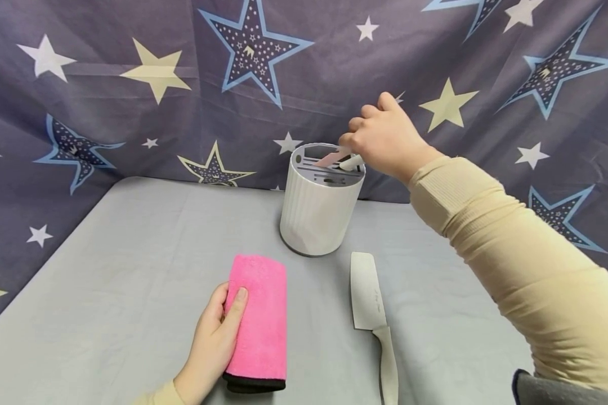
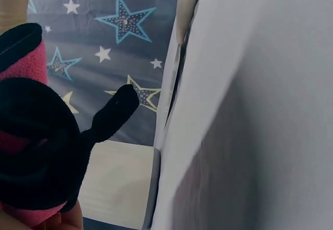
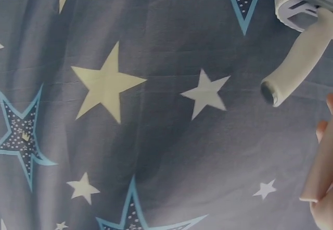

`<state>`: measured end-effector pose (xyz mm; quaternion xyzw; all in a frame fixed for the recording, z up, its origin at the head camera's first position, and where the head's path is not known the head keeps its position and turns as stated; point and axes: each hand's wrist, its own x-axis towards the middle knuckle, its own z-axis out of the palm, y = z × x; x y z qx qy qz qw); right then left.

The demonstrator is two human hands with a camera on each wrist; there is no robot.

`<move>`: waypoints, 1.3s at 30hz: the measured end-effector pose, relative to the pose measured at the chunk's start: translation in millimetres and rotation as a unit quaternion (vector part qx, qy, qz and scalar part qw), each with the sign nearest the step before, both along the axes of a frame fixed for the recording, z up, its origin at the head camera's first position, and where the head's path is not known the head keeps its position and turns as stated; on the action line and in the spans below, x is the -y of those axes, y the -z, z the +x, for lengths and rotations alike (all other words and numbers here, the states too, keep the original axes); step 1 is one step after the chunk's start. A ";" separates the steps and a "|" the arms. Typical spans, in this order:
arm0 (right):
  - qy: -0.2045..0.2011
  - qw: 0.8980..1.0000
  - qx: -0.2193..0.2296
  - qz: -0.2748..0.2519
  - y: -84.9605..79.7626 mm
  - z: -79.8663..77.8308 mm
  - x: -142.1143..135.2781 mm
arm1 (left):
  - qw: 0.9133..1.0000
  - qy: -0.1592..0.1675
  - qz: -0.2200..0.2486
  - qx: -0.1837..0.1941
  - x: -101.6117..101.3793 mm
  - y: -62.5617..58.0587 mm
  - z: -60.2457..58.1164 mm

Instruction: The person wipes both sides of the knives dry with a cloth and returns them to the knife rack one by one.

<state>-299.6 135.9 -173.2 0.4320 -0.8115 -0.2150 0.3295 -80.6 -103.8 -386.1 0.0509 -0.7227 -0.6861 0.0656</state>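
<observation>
My left hand (image 1: 215,337) grips a folded pink cloth (image 1: 258,320) with a black edge, thumb on its face. In the left wrist view, the cloth's dark folds (image 2: 41,141) fill the left side. My right hand (image 1: 385,138) is raised over a white ribbed knife block (image 1: 319,216) and holds a knife with a pinkish blade (image 1: 330,158) pointing down at the slotted top. Its pale handle (image 3: 320,167) shows in the fingers at the right wrist view's edge. Another pale handle (image 3: 296,58) sticks out of the block. Whether the blade sits in a slot, I cannot tell.
A cleaver (image 1: 369,292) lies flat on the grey-covered table (image 1: 147,270), right of the cloth, its pale handle toward me. Close behind the knife block hangs a dark star-patterned curtain (image 1: 182,124).
</observation>
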 end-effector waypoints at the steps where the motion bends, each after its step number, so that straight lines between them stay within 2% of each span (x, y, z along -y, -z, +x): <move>1: 0.005 1.000 -0.002 0.005 1.8 -1.0 2.4 | 1.000 0.003 0.002 0.007 -0.6 0.2 -0.4; 6: 0.035 0.999 0.000 0.015 10.4 -2.7 13.4 | 0.999 0.017 -0.007 0.028 -4.2 4.2 -3.6; 13: 0.067 0.998 0.015 0.009 26.0 -3.8 27.5 | 0.999 0.014 -0.027 0.032 -7.1 8.6 -6.0; 22: 0.056 0.998 0.001 0.011 46.5 -5.9 35.5 | 0.999 0.008 -0.037 0.034 -7.5 11.0 -6.2; 28: 0.042 0.999 -0.020 0.012 51.0 -5.2 38.9 | 0.998 0.006 -0.051 0.037 -5.4 13.9 -8.2; 31: 0.024 0.999 -0.021 -0.021 50.2 -3.5 39.3 | 0.997 0.003 -0.063 0.036 -3.4 13.0 -9.3; 34: -0.005 0.997 -0.019 -0.081 48.6 -0.1 37.4 | 0.997 0.000 -0.068 0.032 -1.4 10.8 -11.9; 39: -0.051 0.982 -0.023 -0.180 45.1 9.7 30.5 | 0.996 -0.001 -0.086 0.021 2.3 6.9 -17.0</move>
